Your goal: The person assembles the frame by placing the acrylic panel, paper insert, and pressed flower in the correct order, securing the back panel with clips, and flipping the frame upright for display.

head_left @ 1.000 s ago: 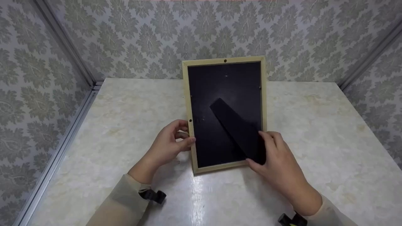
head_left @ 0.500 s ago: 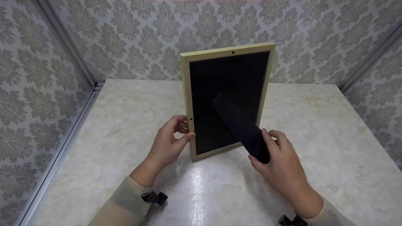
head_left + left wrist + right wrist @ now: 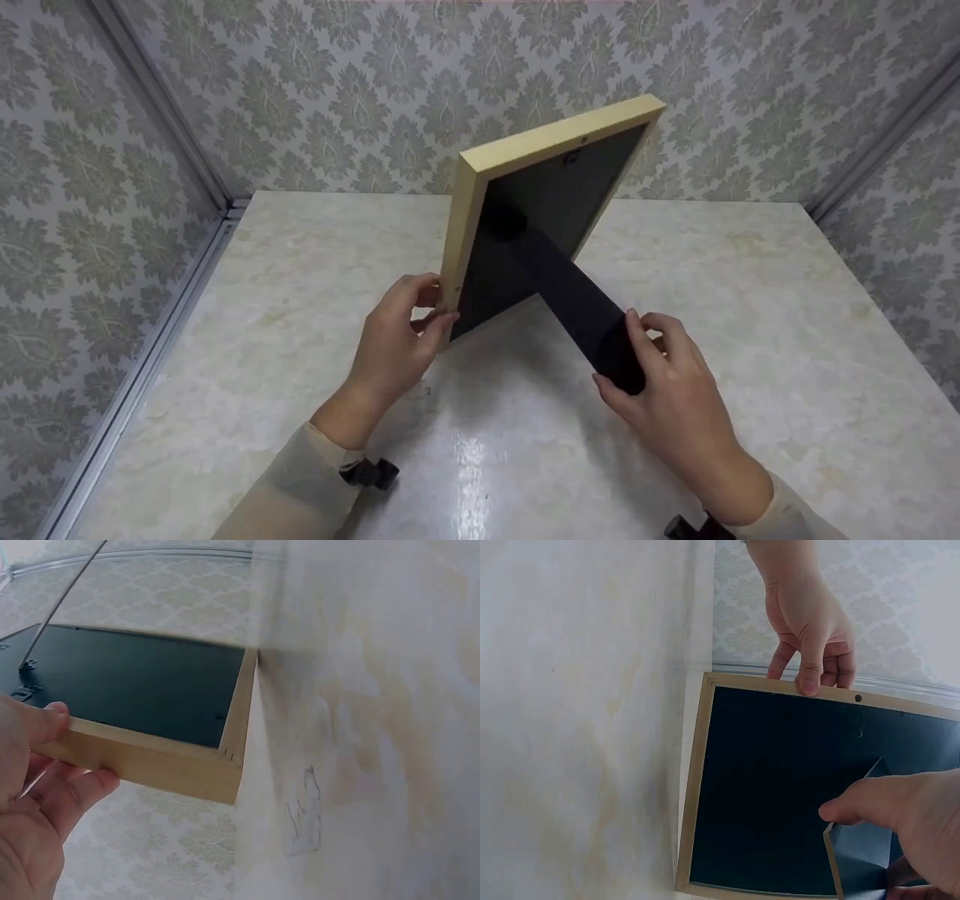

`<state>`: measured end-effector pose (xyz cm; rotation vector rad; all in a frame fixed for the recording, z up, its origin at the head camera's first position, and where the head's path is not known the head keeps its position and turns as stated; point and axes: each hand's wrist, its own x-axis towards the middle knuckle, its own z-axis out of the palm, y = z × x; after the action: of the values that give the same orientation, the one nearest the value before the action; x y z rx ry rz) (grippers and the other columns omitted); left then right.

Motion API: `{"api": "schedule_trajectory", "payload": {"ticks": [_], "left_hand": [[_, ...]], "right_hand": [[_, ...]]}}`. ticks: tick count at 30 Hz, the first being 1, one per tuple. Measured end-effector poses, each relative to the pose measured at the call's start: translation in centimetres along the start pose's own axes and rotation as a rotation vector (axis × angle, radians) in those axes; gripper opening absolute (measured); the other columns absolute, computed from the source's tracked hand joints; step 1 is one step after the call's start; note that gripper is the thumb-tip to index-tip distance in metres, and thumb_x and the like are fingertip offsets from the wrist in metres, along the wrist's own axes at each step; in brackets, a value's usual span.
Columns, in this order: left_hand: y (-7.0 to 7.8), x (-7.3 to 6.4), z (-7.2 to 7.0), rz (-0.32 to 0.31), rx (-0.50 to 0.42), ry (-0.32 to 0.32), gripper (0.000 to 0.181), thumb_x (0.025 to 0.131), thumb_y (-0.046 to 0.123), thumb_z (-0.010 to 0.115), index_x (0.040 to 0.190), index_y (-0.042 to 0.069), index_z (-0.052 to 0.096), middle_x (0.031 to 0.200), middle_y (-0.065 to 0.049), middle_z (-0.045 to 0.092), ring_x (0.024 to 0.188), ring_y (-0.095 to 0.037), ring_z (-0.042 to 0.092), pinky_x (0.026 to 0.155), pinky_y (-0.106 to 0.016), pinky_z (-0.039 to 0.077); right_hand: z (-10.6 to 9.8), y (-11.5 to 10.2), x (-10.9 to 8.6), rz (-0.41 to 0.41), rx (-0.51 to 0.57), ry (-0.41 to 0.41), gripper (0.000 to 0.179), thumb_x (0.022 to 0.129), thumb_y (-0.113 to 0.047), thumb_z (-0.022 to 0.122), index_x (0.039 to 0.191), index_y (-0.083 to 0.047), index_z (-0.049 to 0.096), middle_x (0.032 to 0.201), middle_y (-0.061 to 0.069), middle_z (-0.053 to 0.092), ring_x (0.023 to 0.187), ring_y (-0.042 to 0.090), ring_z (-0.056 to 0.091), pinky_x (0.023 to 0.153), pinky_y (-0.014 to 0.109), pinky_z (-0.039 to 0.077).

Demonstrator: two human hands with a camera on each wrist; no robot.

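A picture frame (image 3: 525, 150) with a pale wooden border and a black back stands tilted over the table, its back toward me. My left hand (image 3: 394, 337) pinches its left side, thumb on the back edge and fingers curled behind, as the left wrist view also shows on the wooden edge (image 3: 165, 765). From the middle of the back a black easel leg (image 3: 577, 300) swings outward toward the right. My right hand (image 3: 667, 390) grips the free end of this leg between thumb and fingers. In the right wrist view the leg (image 3: 862, 847) stands away from the black backing (image 3: 772, 787).
The pale marbled table (image 3: 300, 247) spreads under both hands. Patterned wallpaper (image 3: 360, 97) covers the walls at the back and sides, with metal rails (image 3: 161, 330) along the left edge. A small hand outline (image 3: 304, 817) is drawn on the table.
The frame has risen more upright and turned, its bottom edge moving away from me. The easel leg has opened out from the back, its end staying in my right hand.
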<state>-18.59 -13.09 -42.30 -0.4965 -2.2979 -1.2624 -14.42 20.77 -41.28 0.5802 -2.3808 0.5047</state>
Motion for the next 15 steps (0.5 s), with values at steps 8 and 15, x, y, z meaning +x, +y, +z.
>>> {"api": "schedule_trajectory", "payload": {"ticks": [8,15], "left_hand": [[-1.0,-0.1,0.2,0.020,0.022,0.013,0.041,0.100,0.000,0.084,0.137,0.004,0.067,0.122,-0.012,0.072,0.114,-0.026,0.077,0.088,-0.034,0.071],[-2.5,-0.1,0.2,0.037,0.051,-0.020,0.039,0.097,-0.002,0.086,0.130,0.008,0.069,0.116,-0.010,0.070,0.112,-0.024,0.078,0.093,-0.036,0.070]], "right_hand": [[0.6,0.0,-0.2,0.049,0.018,-0.047,0.085,0.078,-0.017,0.106,0.149,0.008,0.067,0.136,0.022,0.065,0.104,0.040,0.073,0.089,0.055,0.066],[1.1,-0.4,-0.8,0.106,0.051,-0.222,0.077,0.085,-0.017,0.102,0.145,0.005,0.058,0.139,0.021,0.065,0.121,0.042,0.074,0.102,0.056,0.064]]}}
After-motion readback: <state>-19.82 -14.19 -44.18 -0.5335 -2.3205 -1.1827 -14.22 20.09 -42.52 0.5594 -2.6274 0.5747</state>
